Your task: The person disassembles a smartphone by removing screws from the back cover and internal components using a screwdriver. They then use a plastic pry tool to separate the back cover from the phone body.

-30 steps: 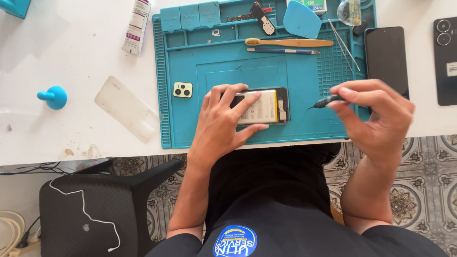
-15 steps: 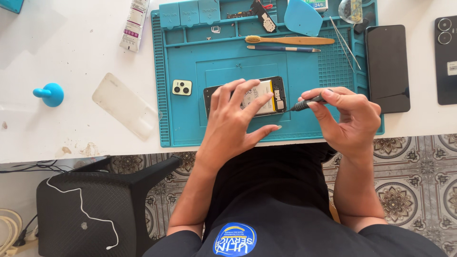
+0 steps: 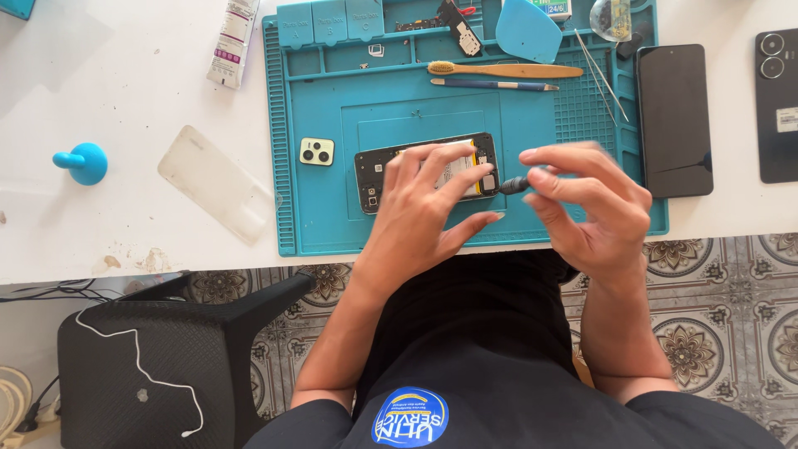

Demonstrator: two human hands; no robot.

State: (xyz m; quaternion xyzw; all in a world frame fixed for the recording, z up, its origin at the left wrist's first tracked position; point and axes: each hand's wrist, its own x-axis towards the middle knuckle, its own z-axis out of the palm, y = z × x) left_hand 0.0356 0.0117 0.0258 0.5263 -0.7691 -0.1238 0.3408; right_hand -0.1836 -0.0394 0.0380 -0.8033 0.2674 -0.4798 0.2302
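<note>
From the head view, my left hand (image 3: 424,204) lies flat, fingers spread, pinning the opened phone (image 3: 426,170) on the teal mat (image 3: 332,208). My right hand (image 3: 594,208) has its grip pinched around a dark screwdriver (image 3: 514,184) at the phone's right end.

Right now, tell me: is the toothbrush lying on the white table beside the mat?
No, the toothbrush lies on the blue mat, just above the blue pen.

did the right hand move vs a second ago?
Yes. The right hand moved left along the blue mat, bringing its screwdriver tip to the opened phone.
</note>
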